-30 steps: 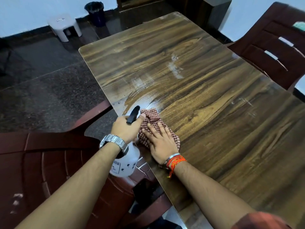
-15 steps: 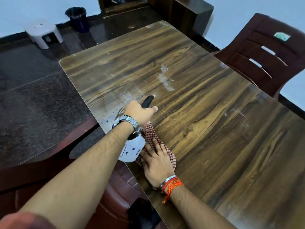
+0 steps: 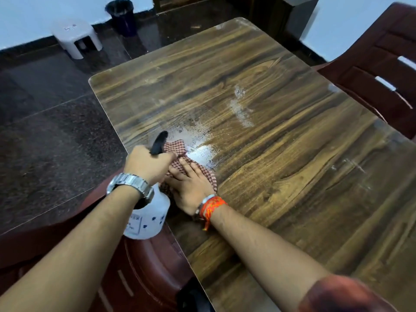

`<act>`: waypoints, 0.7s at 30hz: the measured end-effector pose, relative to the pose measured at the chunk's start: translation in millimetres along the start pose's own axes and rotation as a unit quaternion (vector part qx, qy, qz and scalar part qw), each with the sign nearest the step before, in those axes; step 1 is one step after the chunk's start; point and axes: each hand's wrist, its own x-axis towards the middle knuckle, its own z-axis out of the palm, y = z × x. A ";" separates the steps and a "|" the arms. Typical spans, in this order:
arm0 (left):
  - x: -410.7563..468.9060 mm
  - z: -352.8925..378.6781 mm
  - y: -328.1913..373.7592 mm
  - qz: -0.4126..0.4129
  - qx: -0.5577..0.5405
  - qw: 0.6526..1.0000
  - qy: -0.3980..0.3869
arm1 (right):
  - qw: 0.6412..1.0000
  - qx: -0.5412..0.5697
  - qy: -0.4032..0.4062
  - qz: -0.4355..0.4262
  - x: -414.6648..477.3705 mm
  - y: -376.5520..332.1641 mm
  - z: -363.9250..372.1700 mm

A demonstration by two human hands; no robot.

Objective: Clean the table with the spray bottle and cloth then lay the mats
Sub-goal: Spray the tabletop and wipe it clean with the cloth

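Note:
A white spray bottle (image 3: 147, 218) with a black nozzle hangs at the table's left edge, and my left hand (image 3: 147, 164) grips its trigger head. A red-and-white checked cloth (image 3: 177, 150) lies on the wooden table (image 3: 281, 154), just right of the nozzle. My right hand (image 3: 191, 186) presses flat on the cloth with straight fingers. Fresh wet spray (image 3: 202, 149) glistens on the wood just beyond the cloth. No mats are in view.
A dark red plastic chair (image 3: 378, 70) stands at the table's far right side, and another chair (image 3: 139, 269) sits under my arms at the near left. A white stool (image 3: 75, 37) and a dark bin (image 3: 122, 15) stand on the floor by the back wall.
The cloth and my right hand have slid forward along the table's left edge. A new wet patch of spray has appeared beyond the cloth. My left hand still holds the bottle.

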 end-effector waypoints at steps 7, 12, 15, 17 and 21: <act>30.5 4.1 8.4 -0.001 -0.048 0.999 0.023 | 0.997 -0.076 -0.003 -0.022 68.9 54.3 -35.2; 39.5 13.2 18.4 0.002 -0.116 0.993 0.009 | 0.984 -0.086 0.067 0.143 96.5 177.3 -85.8; 39.9 14.0 15.0 0.001 -0.110 0.994 0.008 | 0.950 -0.054 0.106 0.289 78.0 252.9 -113.2; 40.5 12.6 11.1 -0.006 -0.114 0.993 0.008 | 0.926 -0.016 0.110 0.361 65.4 275.9 -125.5; 36.9 10.0 7.3 -0.018 -0.116 0.993 0.028 | 0.951 -0.031 0.093 0.293 67.7 230.8 -114.2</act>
